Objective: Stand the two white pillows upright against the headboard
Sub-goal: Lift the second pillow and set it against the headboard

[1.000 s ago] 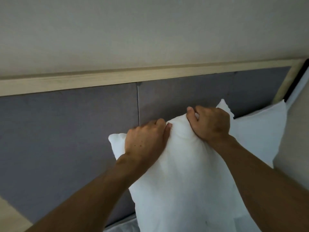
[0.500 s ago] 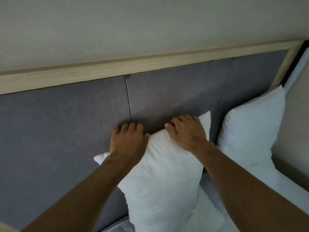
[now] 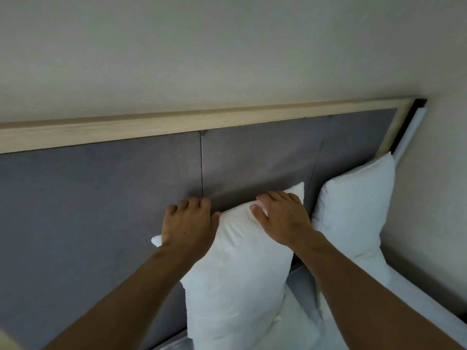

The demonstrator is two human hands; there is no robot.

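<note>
A white pillow (image 3: 235, 286) stands upright against the grey padded headboard (image 3: 101, 198), near its middle. My left hand (image 3: 188, 223) lies over the pillow's top left edge, fingers touching the headboard. My right hand (image 3: 283, 215) grips the top right corner, thumb on the front and fingers over the back. A second white pillow (image 3: 353, 210) stands upright to the right, leaning on the headboard in the corner, with no hand on it.
A pale wooden frame (image 3: 177, 122) runs along the headboard's top, with a plain wall above. A side wall (image 3: 429, 198) closes in right behind the second pillow. White bedding (image 3: 300, 324) lies at the pillows' feet.
The pillow in my hands has come down and left, off the second pillow, and now rests against the headboard. My fingers have loosened from a tight pinch to a flatter hold on its top.
</note>
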